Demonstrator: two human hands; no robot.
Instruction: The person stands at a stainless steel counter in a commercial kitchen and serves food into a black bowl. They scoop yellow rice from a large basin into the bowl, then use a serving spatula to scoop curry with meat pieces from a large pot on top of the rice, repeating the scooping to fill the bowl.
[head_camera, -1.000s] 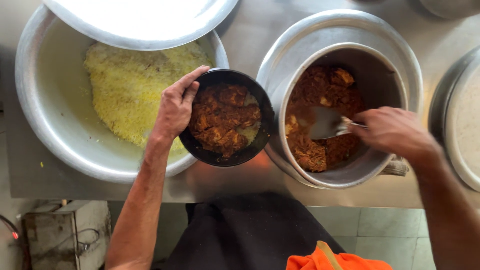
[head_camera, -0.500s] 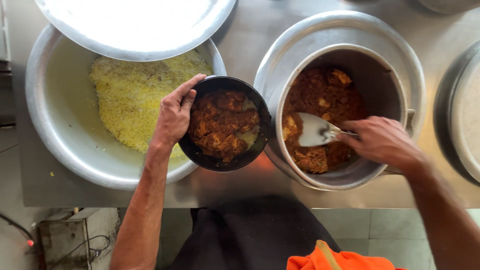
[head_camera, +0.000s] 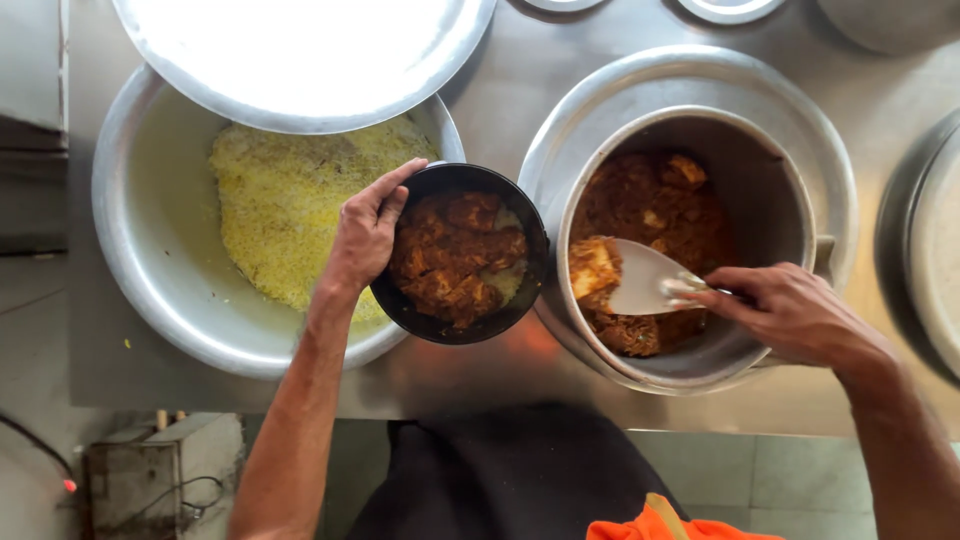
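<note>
My left hand (head_camera: 364, 236) grips the left rim of a black round bowl (head_camera: 530, 270) filled with brown curry pieces over some rice. The bowl hangs over the gap between two big pots. My right hand (head_camera: 790, 312) holds a metal serving spoon (head_camera: 640, 280) by its handle inside the steel curry pot (head_camera: 700, 130). A light chunk lies on the spoon's left tip, just above the brown curry, close to the bowl's right edge.
A wide metal basin (head_camera: 150, 260) with yellow rice stands at the left, partly covered by a large round lid (head_camera: 300, 60) at the top. Another metal vessel (head_camera: 920, 250) shows at the right edge. All stand on a steel counter (head_camera: 480, 385).
The spoon has shifted left in the curry pot and now carries a chunk near the bowl. My left hand and the bowl have stayed almost still.
</note>
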